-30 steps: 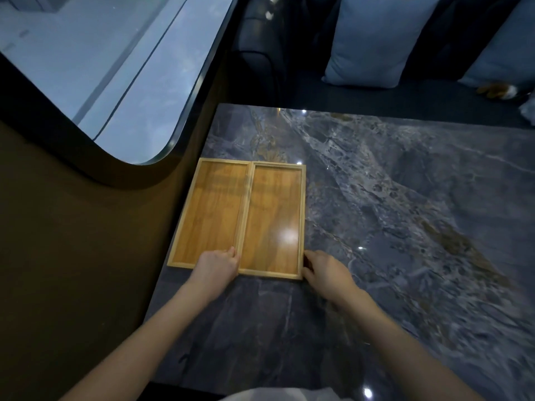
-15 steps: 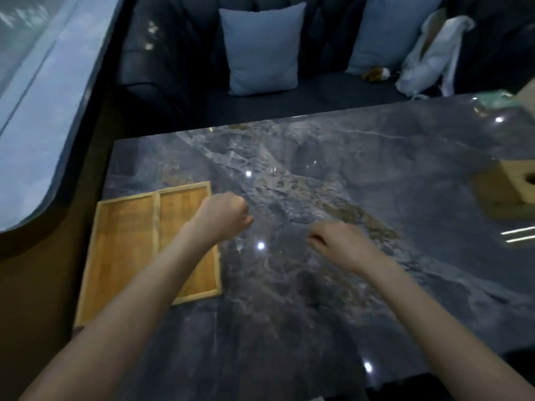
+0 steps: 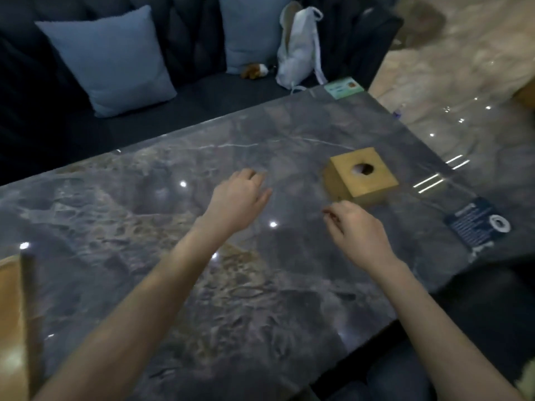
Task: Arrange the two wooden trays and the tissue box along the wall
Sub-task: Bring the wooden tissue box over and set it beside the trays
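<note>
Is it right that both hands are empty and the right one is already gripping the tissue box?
Not quite. In the head view both hands are empty, but the right hand is not gripping the tissue box; it is just short of the box, fingers loosely curled. The left hand is open over the table.

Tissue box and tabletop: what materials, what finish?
Tissue box: looks like wood, matte yellow-brown faces, no glare, round hole on top; blur hides any grain. Tabletop: looks like polished grey marble or a stone-look slab, pale veins and sharp reflections of lights.
</note>
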The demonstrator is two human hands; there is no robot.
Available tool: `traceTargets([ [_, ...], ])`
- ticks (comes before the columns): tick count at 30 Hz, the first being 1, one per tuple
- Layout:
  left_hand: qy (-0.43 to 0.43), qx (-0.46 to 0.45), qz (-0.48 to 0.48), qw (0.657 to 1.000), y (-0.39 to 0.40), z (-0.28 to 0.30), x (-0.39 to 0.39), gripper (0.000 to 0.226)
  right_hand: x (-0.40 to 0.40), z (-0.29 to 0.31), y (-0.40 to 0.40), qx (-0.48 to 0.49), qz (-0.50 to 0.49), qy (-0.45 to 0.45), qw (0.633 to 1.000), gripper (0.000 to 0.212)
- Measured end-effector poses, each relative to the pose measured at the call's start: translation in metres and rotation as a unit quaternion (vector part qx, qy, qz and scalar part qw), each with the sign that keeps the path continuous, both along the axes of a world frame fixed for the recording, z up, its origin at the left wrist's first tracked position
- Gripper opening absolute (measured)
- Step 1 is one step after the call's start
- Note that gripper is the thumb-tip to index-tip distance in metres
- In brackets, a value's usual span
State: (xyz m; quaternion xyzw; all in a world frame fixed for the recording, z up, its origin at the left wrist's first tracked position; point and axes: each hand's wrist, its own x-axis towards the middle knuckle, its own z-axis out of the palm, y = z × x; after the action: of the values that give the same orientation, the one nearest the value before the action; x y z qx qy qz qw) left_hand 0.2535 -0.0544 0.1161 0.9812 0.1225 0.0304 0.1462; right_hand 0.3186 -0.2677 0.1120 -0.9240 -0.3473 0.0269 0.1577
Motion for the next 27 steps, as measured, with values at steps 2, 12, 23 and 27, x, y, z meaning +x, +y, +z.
traceTargets([
  [2,-0.009,-0.01,-0.013,1.0,-0.02,-0.006,0.035,0.046,0.028,-0.008,-0.023,0.008,-0.039,-0.014,0.999,0.02],
  [12,0.06,-0.071,-0.003,0.996,-0.071,-0.056,0.159,0.056,0.141,-0.063,-0.076,0.128,-0.234,0.157,0.951,0.037],
  [23,0.114,-0.376,0.107,0.913,-0.09,-0.098,0.203,0.052,0.176,-0.1,-0.079,0.173,-0.292,0.321,0.884,0.039],
  [27,0.088,-0.489,0.134,0.857,-0.091,-0.101,0.201,0.054,0.177,-0.1,-0.078,0.178,-0.282,0.31,0.89,0.041],
])
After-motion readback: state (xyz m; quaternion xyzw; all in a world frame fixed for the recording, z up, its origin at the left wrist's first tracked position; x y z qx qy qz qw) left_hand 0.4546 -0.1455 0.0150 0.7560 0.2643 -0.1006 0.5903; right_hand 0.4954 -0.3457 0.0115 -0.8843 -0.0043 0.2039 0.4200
